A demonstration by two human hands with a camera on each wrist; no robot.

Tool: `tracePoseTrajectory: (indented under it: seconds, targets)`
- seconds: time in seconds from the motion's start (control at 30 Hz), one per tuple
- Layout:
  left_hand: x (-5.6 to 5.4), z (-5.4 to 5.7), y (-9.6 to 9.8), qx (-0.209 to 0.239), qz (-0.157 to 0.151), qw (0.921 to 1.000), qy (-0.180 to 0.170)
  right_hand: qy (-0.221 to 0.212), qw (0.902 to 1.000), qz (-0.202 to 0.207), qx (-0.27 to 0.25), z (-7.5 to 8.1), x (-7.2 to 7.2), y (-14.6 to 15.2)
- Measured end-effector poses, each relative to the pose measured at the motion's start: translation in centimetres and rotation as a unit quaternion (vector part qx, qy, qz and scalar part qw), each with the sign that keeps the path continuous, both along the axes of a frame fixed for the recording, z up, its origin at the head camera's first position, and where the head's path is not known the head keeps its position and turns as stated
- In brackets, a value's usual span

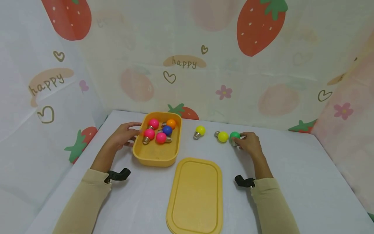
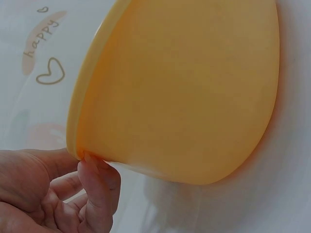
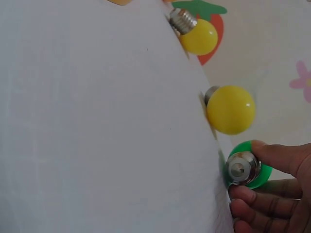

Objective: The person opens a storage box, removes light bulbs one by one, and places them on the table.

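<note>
My left hand [image 1: 122, 135] holds the left side of a yellow plastic box [image 1: 157, 156] by its rim; thumb and fingertips meet at that rim in the left wrist view. Inside the box lie small light bulbs: three pink ones, including a front pink bulb [image 1: 160, 138], an orange bulb [image 1: 171, 123] and a blue bulb [image 1: 167, 130]. Over on the right, my right hand [image 1: 250, 143] pinches a green bulb [image 3: 265, 175] between thumb and fingers, its metal base facing the wrist camera. Beside it lies a yellow bulb [image 1: 223, 136], and another yellow bulb [image 1: 200, 130] is farther left.
A flat yellow lid [image 1: 196, 198] lies on the white table [image 1: 292, 169] in front of the box. Behind the table hangs a cloth [image 1: 187, 84] printed with strawberries, hearts and flowers. Each wrist carries a black camera mount.
</note>
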State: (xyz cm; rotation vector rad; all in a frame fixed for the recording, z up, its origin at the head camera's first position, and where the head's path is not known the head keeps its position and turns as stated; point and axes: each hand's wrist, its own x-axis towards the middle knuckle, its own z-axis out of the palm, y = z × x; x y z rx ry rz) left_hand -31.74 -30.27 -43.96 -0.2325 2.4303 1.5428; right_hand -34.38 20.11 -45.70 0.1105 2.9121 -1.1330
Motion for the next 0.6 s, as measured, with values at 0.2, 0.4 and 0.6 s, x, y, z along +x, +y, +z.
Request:
tracePoseTrajectory:
  seconds: [0.2,0.4,0.6]
  targets:
    - [-0.03,-0.36,-0.07,0.000,0.001,1.0000,-0.002,0.009,0.9999,0.007,0.001,-0.50,0.15,0.08]
    - [-0.12,-0.64,-0.08,-0.001,-0.001,1.0000,-0.005,0.007,1.0000,0.001,-0.007,-0.91,0.31,0.02]
    - [-0.16,-0.33,-0.11,0.004,0.006,1.0000,-0.004,0.009,0.9999,0.003,-0.011,-0.11,0.16,-0.10]
